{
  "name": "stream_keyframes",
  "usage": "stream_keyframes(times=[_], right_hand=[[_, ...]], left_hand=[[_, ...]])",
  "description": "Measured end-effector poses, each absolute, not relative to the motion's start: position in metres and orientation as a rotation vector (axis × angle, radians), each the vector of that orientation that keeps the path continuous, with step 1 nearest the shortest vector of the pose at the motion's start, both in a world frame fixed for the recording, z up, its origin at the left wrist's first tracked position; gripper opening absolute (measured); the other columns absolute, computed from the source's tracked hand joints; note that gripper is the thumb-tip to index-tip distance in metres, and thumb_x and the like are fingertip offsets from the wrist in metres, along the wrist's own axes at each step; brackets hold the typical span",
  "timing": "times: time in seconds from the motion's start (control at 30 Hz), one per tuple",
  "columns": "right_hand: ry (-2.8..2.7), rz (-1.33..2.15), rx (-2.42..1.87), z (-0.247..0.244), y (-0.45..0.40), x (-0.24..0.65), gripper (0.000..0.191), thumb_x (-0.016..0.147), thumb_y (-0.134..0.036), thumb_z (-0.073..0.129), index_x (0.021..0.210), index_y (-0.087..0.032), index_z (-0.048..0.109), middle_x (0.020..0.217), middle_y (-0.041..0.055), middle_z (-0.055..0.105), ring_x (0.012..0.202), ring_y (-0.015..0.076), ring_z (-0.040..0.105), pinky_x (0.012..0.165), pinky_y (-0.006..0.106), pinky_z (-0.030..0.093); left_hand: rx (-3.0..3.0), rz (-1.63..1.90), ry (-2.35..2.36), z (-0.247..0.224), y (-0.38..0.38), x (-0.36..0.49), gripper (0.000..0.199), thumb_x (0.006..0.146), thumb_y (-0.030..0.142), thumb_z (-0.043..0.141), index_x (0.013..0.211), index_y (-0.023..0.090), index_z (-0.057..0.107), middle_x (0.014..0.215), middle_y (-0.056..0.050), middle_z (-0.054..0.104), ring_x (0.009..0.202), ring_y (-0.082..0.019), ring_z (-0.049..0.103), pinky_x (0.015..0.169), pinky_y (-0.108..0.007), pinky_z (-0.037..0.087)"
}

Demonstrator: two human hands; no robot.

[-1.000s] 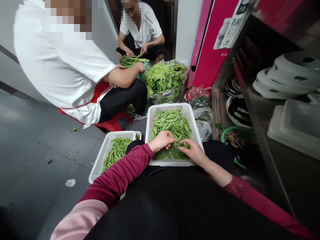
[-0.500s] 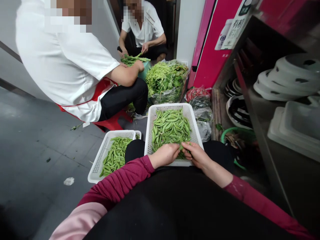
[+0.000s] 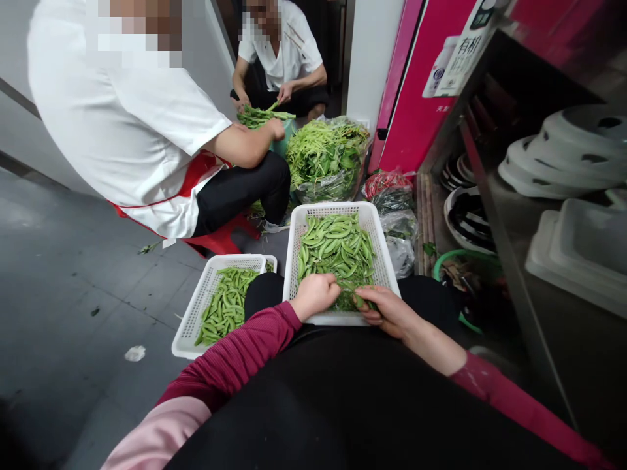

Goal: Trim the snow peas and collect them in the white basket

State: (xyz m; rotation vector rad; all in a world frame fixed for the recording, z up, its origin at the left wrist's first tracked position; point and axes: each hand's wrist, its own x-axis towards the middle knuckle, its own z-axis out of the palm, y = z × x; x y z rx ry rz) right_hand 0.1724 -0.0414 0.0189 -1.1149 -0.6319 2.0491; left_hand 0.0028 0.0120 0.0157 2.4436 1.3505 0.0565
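Note:
A white perforated basket rests at my lap, filled with green pea pods. Over its near end my right hand is closed on a pea pod, which sticks out past the fingertips. My left hand is closed just to the left, thumb and forefinger pinched; whatever it holds is too small to make out. A narrow gap lies between the hands. Beneath them the near part of the basket shows darker green scraps.
Left of my knee stands a second white basket of pea pods. Ahead, a co-worker in white sits on a red stool; another handles stalks behind a bag of leafy greens. At right are bagged red chillies and a metal shelf.
My hands have drawn apart; they were together at the fingertips over a pod. The left moved slightly left and up, the right slightly down and right.

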Motion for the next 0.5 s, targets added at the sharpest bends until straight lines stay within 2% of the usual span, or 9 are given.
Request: stream_keyframes(times=[0.17,0.27,0.33,0.43,0.5], right_hand=[[-0.596,2.115,-1.141,0.013,-0.045,0.189,0.024,0.069,-0.034,0.057,0.058,-0.015,0.046,0.046,-0.0079,0.035,0.033,0.0007,0.021,0.034,0.017,0.007],[-0.56,2.12,-1.175,0.006,-0.047,0.194,0.023,0.069,-0.034,0.054,0.058,-0.016,0.046,0.045,-0.0082,0.033,0.032,0.0011,0.02,0.034,0.017,0.008],[-0.589,2.131,-1.197,0.004,-0.047,0.195,0.023,0.069,-0.035,0.053,0.058,-0.016,0.046,0.045,-0.0081,0.033,0.032,0.0016,0.019,0.034,0.017,0.008],[-0.896,2.074,-1.294,0.008,-0.042,0.196,0.025,0.071,-0.04,0.049,0.061,-0.017,0.05,0.045,-0.0065,0.037,0.033,0.0034,0.02,0.034,0.019,0.011],[-1.332,1.834,-1.396,0.017,-0.033,0.197,0.026,0.068,-0.042,0.055,0.063,-0.017,0.056,0.048,-0.0041,0.044,0.037,0.0055,0.029,0.037,0.02,0.018]], left_hand=[[2.246,-0.222,1.399,0.006,0.028,-0.013,0.034,0.084,0.032,0.032,0.074,0.015,0.06,0.07,-0.007,0.061,0.069,-0.017,0.058,0.065,-0.025,0.041],[2.424,-0.076,1.28,0.018,0.021,-0.008,0.039,0.084,0.044,0.032,0.1,0.015,0.054,0.092,-0.01,0.059,0.079,-0.018,0.058,0.068,-0.026,0.042],[2.598,0.012,1.072,0.029,0.016,0.0,0.039,0.082,0.045,0.037,0.11,0.019,0.048,0.102,-0.009,0.054,0.084,-0.018,0.056,0.068,-0.026,0.042],[2.716,-0.068,0.855,0.045,0.018,0.01,0.022,0.084,0.03,0.038,0.092,0.019,0.055,0.088,-0.006,0.056,0.077,-0.016,0.057,0.064,-0.025,0.041],[2.669,-0.141,0.769,0.055,0.024,0.015,0.015,0.079,0.021,0.044,0.074,0.018,0.057,0.075,-0.005,0.057,0.072,-0.015,0.056,0.063,-0.024,0.04]])
